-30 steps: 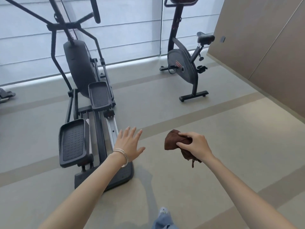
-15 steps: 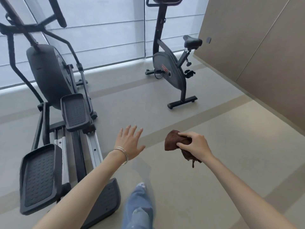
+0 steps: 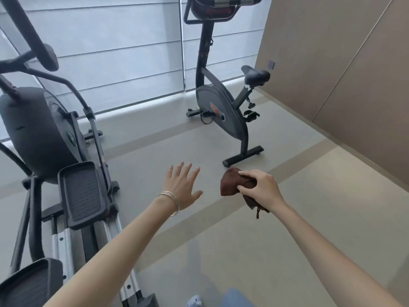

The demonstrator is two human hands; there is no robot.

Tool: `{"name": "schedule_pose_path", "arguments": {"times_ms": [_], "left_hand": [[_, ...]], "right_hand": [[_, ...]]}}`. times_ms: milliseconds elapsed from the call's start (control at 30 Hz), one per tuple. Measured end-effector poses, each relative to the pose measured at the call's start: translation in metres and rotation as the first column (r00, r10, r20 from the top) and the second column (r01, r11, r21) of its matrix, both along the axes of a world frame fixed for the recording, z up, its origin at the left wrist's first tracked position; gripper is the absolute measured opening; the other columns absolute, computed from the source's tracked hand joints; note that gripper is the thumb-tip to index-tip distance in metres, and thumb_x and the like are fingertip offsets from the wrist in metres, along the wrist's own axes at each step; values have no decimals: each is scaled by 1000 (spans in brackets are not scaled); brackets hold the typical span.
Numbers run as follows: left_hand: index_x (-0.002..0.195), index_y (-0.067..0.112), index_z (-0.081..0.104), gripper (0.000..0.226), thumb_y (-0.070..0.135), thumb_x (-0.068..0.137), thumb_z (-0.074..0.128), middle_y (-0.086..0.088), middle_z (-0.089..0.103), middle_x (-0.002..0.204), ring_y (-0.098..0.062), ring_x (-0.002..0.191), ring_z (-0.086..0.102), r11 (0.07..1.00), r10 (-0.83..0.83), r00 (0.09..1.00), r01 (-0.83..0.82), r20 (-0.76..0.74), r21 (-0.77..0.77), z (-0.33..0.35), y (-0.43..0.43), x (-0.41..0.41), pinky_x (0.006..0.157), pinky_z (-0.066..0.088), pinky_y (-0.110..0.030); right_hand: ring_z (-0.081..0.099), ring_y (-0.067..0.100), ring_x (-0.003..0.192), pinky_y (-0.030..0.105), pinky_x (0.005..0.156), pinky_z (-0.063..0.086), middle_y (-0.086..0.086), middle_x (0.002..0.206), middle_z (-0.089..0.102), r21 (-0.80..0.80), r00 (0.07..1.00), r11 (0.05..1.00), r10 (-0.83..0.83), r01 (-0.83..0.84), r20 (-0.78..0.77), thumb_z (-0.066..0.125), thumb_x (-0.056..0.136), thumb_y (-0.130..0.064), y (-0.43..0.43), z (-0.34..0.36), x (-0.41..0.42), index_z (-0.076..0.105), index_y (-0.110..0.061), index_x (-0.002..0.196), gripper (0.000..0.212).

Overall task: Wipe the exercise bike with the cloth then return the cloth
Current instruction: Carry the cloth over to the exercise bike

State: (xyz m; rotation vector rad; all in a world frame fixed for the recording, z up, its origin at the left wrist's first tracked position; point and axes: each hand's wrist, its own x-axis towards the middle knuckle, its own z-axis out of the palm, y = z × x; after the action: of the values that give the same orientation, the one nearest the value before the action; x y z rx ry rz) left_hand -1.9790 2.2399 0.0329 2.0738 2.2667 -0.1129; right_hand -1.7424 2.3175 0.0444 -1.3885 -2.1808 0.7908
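Note:
A dark grey exercise bike point(image 3: 221, 111) stands upright ahead by the window, its black saddle point(image 3: 255, 75) to the right and its handlebars at the top edge. My right hand point(image 3: 261, 189) is closed around a bunched brown cloth point(image 3: 230, 182), held in the air just in front of the bike's rear floor bar. My left hand point(image 3: 182, 187) is stretched forward with fingers spread and holds nothing; thin bangles circle its wrist. Both hands are well short of the bike's body.
A large elliptical trainer point(image 3: 44, 129) with footplates point(image 3: 83, 191) fills the left side, close to my left arm. A beige panelled wall point(image 3: 343, 74) runs along the right. Window blinds point(image 3: 110, 52) close off the back. My foot point(image 3: 194, 301) shows at the bottom edge.
I have stepped forward and turned right: the bike is nearer and more central, the elliptical has slid left. Both hands keep their pose, with the cloth still held.

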Motion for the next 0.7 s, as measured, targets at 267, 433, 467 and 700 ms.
{"name": "schedule_pose_path", "arguments": {"times_ms": [267, 433, 467, 700], "left_hand": [[148, 25, 9, 73, 56, 89, 40, -4, 10, 158, -29, 145, 5, 998, 42, 999, -41, 10, -38, -21, 94, -47, 118, 5, -47], [147, 25, 9, 74, 56, 89, 40, -5, 11, 157, -29, 145, 5, 999, 38, 999, -38, -21, 1, -8, 193, -65, 118, 5, -48], [147, 25, 9, 74, 56, 89, 40, -5, 12, 157, -29, 145, 6, 999, 39, 999, -38, -29, 21, -2, 214, -69, 117, 5, -48], [147, 24, 11, 73, 57, 88, 41, -6, 14, 156, -30, 144, 10, 996, 79, 996, -77, -42, 45, 14, 333, -93, 117, 7, -48]], "right_hand": [[62, 14, 97, 35, 85, 51, -7, 103, 67, -42, 1000, 999, 26, -27, -11, 75, 67, -26, 103, -21, -43, 68, -29, 109, 42], [61, 14, 99, 35, 87, 50, -4, 104, 68, -23, 997, 999, 35, -36, -68, 75, 68, -23, 203, -14, -64, 69, -24, 108, 41], [62, 15, 99, 35, 88, 50, -3, 104, 69, -19, 996, 999, 38, -40, -79, 76, 68, -22, 225, -10, -70, 69, -24, 108, 41], [62, 14, 97, 34, 86, 50, -3, 105, 69, 15, 992, 995, 95, -94, -88, 76, 69, -24, 359, 21, -105, 68, -24, 109, 41]]}}
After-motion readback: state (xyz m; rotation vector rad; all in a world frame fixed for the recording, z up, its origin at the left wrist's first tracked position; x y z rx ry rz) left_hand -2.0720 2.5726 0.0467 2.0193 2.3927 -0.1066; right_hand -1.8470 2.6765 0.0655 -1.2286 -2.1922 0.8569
